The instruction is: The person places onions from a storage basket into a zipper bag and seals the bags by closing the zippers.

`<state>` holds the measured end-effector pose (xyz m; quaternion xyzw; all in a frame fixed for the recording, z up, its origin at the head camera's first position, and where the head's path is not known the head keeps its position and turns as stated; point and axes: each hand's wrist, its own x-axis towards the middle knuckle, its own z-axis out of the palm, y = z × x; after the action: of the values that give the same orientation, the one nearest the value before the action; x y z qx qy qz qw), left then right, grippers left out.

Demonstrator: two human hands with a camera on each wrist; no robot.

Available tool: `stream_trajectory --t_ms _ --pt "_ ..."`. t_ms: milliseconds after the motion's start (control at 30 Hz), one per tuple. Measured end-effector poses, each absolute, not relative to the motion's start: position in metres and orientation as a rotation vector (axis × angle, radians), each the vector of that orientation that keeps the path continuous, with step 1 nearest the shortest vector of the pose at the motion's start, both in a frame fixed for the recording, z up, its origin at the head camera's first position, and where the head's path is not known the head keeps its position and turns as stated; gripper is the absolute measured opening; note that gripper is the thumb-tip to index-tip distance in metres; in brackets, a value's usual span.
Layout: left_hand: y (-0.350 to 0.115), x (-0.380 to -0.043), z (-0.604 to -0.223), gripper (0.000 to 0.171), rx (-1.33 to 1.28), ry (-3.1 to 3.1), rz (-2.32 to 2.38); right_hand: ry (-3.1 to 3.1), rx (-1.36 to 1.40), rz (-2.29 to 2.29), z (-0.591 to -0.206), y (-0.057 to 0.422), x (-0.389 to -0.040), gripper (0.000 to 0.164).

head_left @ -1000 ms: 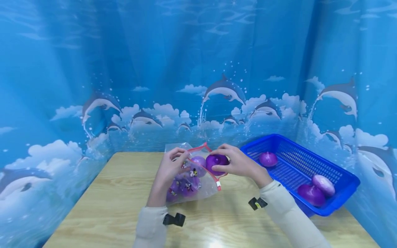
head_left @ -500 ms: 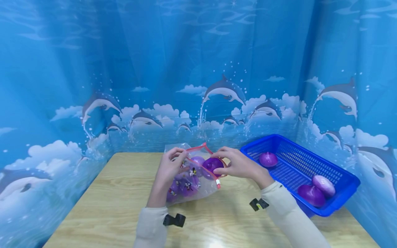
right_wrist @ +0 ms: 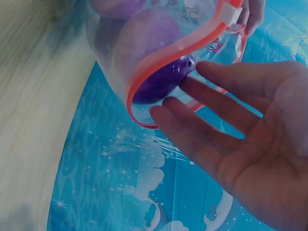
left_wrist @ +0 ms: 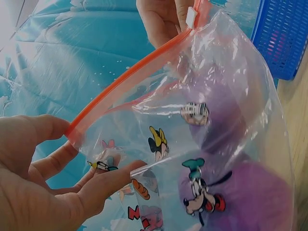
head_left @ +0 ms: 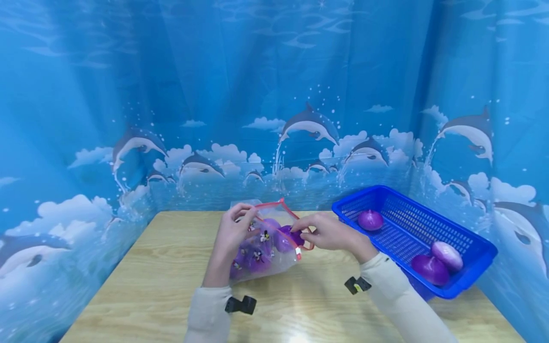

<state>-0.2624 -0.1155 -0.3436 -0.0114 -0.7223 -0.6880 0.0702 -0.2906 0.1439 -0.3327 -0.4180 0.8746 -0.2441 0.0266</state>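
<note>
Seen from the head, a clear plastic bag printed with cartoon figures leans on a pale wood-grain counter, its mouth edged by a red-orange zip strip; the left hand pinches that edge, and the left wrist view shows how, with the thumb at the strip's end and a finger against the plastic below it, while only this close view makes the printed dog in a green hat readable over the blurred pale-purple onions inside, their number unclear; the right hand hides much of the glossy dark-purple round onion from the head camera, but the right wrist view shows it lying in the bag's gaping mouth, the fingers extended and spread, tips at its nub and beside the rim, palm clear of it; a white zip slider shows in all three views, whereas only the head view looks into the blue perforated plastic basket, with a round purple onion near its far end and, at the near end, a larger purple onion touching a white-and-purple oval one
</note>
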Motion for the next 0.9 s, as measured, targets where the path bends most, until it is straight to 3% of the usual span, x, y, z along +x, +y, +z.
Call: stream_trajectory --t_ms 200,467,900 --pt "-0.116 -0.263 -0.343 0.025 -0.019 -2.164 -2.077 2.596 -1.309 -0.752 -0.334 0.139 -0.288 0.042" --pt "-0.116 -0.264 -0.342 0.027 -0.022 -2.167 -2.096 2.636 -1.232 -0.899 -0.323 0.162 -0.296 0.026" --pt "-0.116 -0.261 -0.342 0.028 -0.030 -2.205 -2.079 2.913 -0.948 -0.811 -0.299 0.226 -0.322 0.028"
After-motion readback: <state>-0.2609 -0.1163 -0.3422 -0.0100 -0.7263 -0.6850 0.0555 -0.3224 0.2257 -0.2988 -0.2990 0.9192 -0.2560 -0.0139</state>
